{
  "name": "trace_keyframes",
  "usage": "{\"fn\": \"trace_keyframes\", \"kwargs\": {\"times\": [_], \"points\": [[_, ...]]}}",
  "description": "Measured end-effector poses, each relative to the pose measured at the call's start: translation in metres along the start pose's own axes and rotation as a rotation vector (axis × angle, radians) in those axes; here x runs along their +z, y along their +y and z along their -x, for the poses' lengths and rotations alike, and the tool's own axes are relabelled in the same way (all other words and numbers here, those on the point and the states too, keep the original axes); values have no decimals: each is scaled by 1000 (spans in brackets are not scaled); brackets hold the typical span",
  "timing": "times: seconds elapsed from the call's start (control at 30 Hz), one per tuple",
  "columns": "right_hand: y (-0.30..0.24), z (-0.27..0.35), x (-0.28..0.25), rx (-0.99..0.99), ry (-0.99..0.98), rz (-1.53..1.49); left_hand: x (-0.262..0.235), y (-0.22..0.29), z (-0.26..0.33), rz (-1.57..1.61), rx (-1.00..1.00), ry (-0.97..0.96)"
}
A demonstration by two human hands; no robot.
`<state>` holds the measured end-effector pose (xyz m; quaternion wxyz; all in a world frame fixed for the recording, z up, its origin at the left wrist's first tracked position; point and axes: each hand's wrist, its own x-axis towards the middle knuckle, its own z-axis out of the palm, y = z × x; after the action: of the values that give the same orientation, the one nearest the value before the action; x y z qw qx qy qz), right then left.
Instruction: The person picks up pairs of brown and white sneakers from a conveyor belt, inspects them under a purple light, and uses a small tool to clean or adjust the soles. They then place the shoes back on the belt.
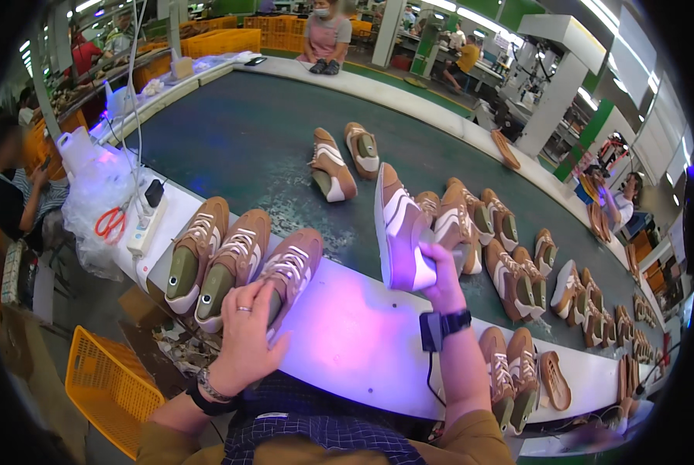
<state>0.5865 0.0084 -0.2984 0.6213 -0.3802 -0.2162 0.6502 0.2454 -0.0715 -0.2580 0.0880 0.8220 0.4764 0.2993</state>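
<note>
Three tan sneakers with white stripes and olive shoe trees stand in a slanted row on the white ledge at left. My left hand (250, 337) lies over the heel of the rightmost sneaker (296, 263), fingers on its collar and thumb held apart. The left sneaker (199, 240) and the middle sneaker (238, 260) stand just left of it. In front of me on the right, my right hand (440, 279) is closed round the heel of a raised sneaker (401, 232), toe pointing up and away, its pale sole facing left.
A dark green conveyor belt (238, 116) carries many similar sneakers, mostly at right. Two sneakers (509, 372) and a tan shoe piece (554, 380) lie on the right ledge. At left are a power strip (145, 225), red-handled scissors (110, 224) and a yellow crate (114, 387). A person (327, 39) stands across the belt.
</note>
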Motion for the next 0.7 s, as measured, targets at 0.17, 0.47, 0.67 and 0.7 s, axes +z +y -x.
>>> {"fn": "trace_keyframes", "kwargs": {"times": [0.17,0.47,0.67,0.7], "points": [[21,105,13,-153,-126,129,32,41,-6,728,49,-160],[34,191,40,-413,-71,564,112,75,-21,2107,-226,-488],[41,164,26,-410,67,373,95,89,-15,2407,-588,-669],[43,159,26,-378,50,350,100,82,-18,2501,-352,-750]]}}
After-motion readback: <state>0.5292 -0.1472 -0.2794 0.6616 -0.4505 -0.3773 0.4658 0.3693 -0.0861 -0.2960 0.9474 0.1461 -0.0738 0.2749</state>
